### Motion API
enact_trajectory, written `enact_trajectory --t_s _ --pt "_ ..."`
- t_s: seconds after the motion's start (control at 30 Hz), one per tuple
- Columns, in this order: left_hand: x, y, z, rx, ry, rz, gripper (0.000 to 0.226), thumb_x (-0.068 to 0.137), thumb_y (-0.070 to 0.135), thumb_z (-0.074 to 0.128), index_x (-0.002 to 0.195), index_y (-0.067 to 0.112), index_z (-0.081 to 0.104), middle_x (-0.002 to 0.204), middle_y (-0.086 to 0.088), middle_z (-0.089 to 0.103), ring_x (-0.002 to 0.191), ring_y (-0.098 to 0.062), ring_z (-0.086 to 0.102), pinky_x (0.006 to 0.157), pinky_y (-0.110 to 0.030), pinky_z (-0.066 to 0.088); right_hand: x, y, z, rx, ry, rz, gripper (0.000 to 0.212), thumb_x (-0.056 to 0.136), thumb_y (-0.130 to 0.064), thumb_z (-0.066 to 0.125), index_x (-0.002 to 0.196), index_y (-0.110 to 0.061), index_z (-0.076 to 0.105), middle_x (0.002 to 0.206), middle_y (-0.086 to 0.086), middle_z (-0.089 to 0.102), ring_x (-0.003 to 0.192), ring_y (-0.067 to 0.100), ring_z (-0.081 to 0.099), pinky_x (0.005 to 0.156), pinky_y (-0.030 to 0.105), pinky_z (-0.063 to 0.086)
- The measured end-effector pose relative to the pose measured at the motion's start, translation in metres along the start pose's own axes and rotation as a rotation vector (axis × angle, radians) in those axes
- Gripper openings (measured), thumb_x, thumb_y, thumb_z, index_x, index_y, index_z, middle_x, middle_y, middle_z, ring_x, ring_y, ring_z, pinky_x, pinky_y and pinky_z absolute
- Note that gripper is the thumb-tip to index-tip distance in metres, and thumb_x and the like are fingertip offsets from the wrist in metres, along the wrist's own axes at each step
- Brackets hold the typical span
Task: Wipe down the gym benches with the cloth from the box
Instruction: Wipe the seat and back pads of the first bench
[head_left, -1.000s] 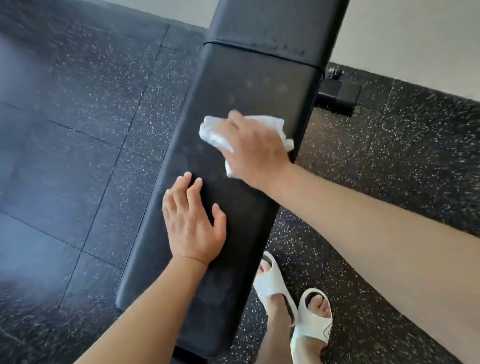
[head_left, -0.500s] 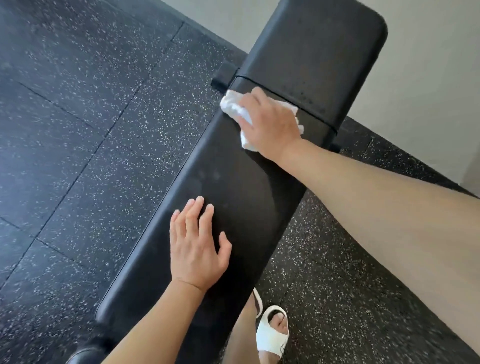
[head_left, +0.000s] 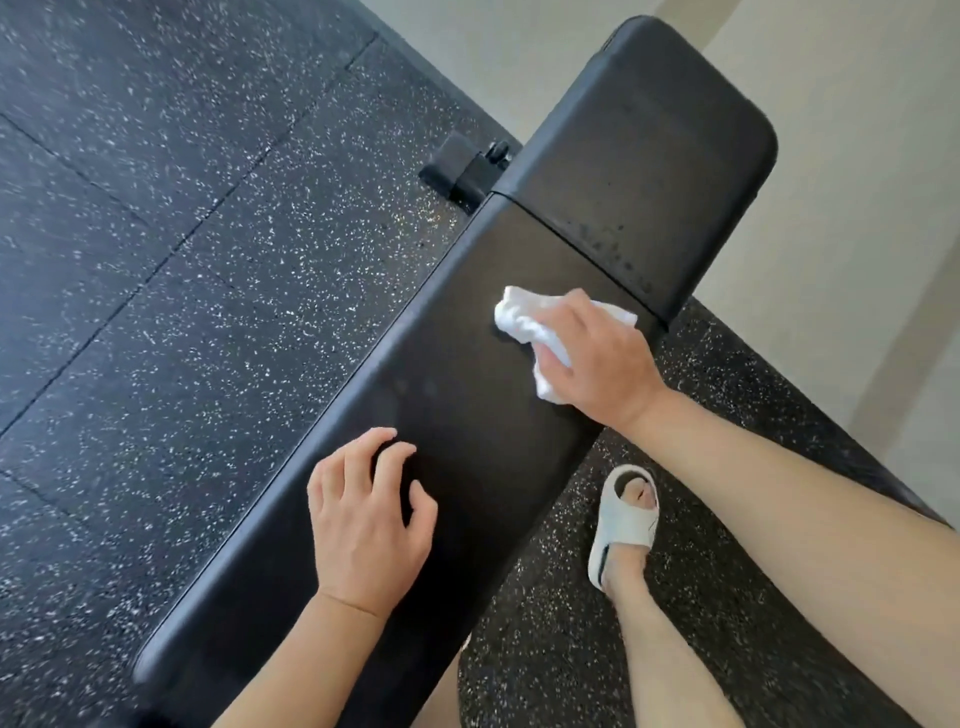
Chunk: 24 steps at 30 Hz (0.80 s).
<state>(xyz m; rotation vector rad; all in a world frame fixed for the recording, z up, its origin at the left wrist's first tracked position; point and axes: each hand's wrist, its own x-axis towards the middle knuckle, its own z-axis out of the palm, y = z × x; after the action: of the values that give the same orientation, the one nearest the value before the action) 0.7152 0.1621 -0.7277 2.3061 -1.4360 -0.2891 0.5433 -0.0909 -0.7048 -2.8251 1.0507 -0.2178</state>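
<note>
Cloth: a crumpled white cloth (head_left: 524, 325) lies on the long pad of the bench, near the seam where the second pad begins.
Right hand: the right hand (head_left: 597, 361) covers the cloth from above, fingers curled over it and gripping it against the pad; bunched fabric shows past the fingers and below the thumb.
Bench: a black padded bench (head_left: 467, 415) runs diagonally from lower left to upper right; its farther pad (head_left: 649, 156) bears faint droplet marks near the seam.
Left hand: the left hand (head_left: 366, 525) rests on the near part of the long pad, holding nothing, fingers bent with the tips on the surface, well apart from the cloth.
Bracket: a black metal bracket (head_left: 467, 169) projects from the bench's left side at the seam.
Floor: dark speckled floor (head_left: 182, 260) surrounds the bench.
Sandal: a white sandal (head_left: 626, 519) stands on the floor, just right of the bench.
Wall: a pale wall (head_left: 857, 182) lies behind the far pad.
</note>
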Motion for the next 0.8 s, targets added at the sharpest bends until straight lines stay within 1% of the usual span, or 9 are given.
enact_trajectory --t_s 0.1,0.27,0.37,0.47,0.6,0.67,0.73,0.77,0.8 --pt "0.014 0.013 0.003 0.040 0.029 -0.079 0.030 0.086 0.023 0.060 0.116 0.021 0.064 0.128 0.002 0.056 0.115 -0.030 0.054 0.102 -0.045 0.037 0.041 0.001 0.004 0.045 0.007 0.140 0.027 0.093 -0.031 0.061 0.110 -0.012 0.068 0.099 0.006 0.060 0.080 0.027 0.062 0.054 0.039 0.051" --pt "0.038 0.027 0.003 0.063 0.002 -0.155 0.037 0.089 0.024 0.056 0.126 0.022 0.062 0.134 0.004 0.054 0.114 -0.027 0.051 0.095 -0.043 0.038 0.103 -0.038 0.019 0.115 0.079 0.176 0.028 0.097 -0.033 0.060 0.115 -0.013 0.067 0.106 0.007 0.061 0.086 0.028 0.063 0.057 0.041 0.050" --pt "0.055 0.035 0.002 0.052 0.002 -0.211 0.038 0.091 0.025 0.055 0.128 0.021 0.061 0.135 0.004 0.053 0.114 -0.027 0.049 0.096 -0.044 0.038 0.108 -0.056 0.024 0.154 0.069 0.039 0.026 0.097 -0.034 0.064 0.107 -0.011 0.068 0.106 0.008 0.063 0.087 0.028 0.064 0.059 0.043 0.048" --pt "0.084 0.045 0.002 0.033 -0.001 -0.290 0.040 0.092 0.024 0.054 0.131 0.019 0.059 0.136 0.000 0.052 0.119 -0.029 0.046 0.100 -0.047 0.038 0.072 -0.048 0.014 0.236 0.013 -0.125 0.022 0.095 -0.033 0.067 0.105 -0.014 0.070 0.103 0.006 0.064 0.085 0.027 0.064 0.059 0.042 0.049" --pt "0.140 0.066 0.011 -0.108 -0.052 -0.428 0.039 0.102 0.017 0.054 0.141 0.012 0.057 0.139 -0.011 0.057 0.127 -0.035 0.048 0.110 -0.047 0.036 0.001 0.012 -0.011 0.246 -0.064 -0.216 0.014 0.089 -0.028 0.074 0.098 -0.018 0.074 0.095 0.000 0.066 0.075 0.019 0.063 0.059 0.032 0.050" --pt "0.171 0.084 0.020 -0.118 -0.082 -0.454 0.041 0.106 0.023 0.049 0.144 0.012 0.056 0.140 -0.012 0.060 0.130 -0.034 0.050 0.112 -0.047 0.037 -0.019 0.047 -0.023 0.257 -0.119 -0.213 0.011 0.092 -0.027 0.072 0.098 -0.018 0.073 0.092 0.000 0.064 0.074 0.019 0.062 0.059 0.034 0.053" --pt "0.201 0.103 0.031 -0.112 -0.085 -0.465 0.039 0.107 0.028 0.044 0.138 0.013 0.060 0.134 -0.012 0.066 0.123 -0.035 0.057 0.105 -0.047 0.041 -0.026 0.070 -0.034 0.271 -0.145 -0.189 0.009 0.093 -0.024 0.072 0.096 -0.016 0.071 0.090 0.001 0.061 0.073 0.020 0.061 0.056 0.035 0.054" --pt "0.213 0.112 0.037 -0.109 -0.070 -0.487 0.036 0.107 0.031 0.041 0.128 0.014 0.066 0.124 -0.010 0.070 0.116 -0.036 0.061 0.097 -0.046 0.045 -0.026 0.077 -0.039 0.279 -0.136 -0.172 0.009 0.093 -0.023 0.073 0.094 -0.015 0.069 0.089 0.000 0.059 0.073 0.019 0.060 0.055 0.034 0.054" --pt "0.226 0.118 0.043 -0.108 -0.057 -0.523 0.037 0.106 0.034 0.037 0.109 0.017 0.070 0.108 -0.007 0.074 0.106 -0.036 0.064 0.086 -0.045 0.046 -0.024 0.080 -0.042 0.291 -0.118 -0.152 0.011 0.093 -0.024 0.073 0.093 -0.015 0.068 0.088 -0.001 0.058 0.073 0.017 0.058 0.054 0.031 0.053"
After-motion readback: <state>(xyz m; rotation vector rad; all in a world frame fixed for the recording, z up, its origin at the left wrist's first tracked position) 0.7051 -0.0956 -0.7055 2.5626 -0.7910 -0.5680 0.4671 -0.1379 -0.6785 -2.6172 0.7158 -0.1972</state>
